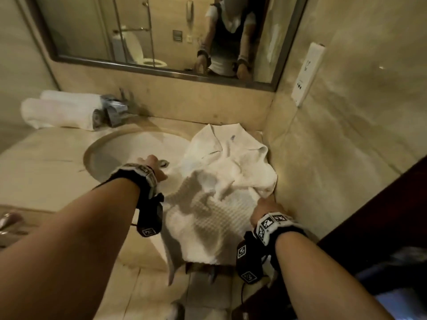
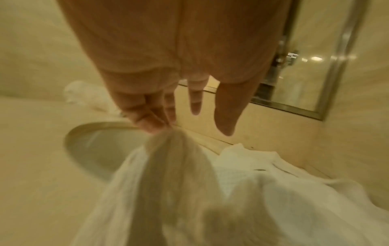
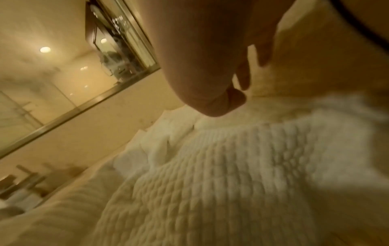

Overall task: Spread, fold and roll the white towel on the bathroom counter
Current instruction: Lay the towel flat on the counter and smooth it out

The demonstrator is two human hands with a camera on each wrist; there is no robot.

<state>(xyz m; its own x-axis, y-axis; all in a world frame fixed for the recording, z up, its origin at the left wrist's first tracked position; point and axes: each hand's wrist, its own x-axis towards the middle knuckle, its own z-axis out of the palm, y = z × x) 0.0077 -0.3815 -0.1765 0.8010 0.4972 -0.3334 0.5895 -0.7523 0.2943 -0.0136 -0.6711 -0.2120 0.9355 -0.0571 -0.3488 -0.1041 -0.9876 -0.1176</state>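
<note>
A white waffle-weave towel [image 1: 215, 181] lies crumpled on the beige counter [image 1: 41, 172], between the sink and the right wall, and its near end hangs over the front edge. My left hand [image 1: 153, 166] is at the towel's left edge above the basin. In the left wrist view the left hand [image 2: 155, 128] pinches a drawn-up fold of the towel [image 2: 252, 191] while its other fingers stay extended. My right hand [image 1: 265, 207] is at the towel's right edge by the wall. In the right wrist view the right hand [image 3: 227, 101] is curled just above the towel [image 3: 231, 166], apparently pinching its edge.
A round sink [image 1: 120, 153] lies left of the towel, with a chrome faucet [image 1: 115, 109] behind it. Two rolled white towels [image 1: 60, 112] lie at the back left. A mirror [image 1: 161, 31] spans the back wall. The right wall carries a socket plate [image 1: 307, 72].
</note>
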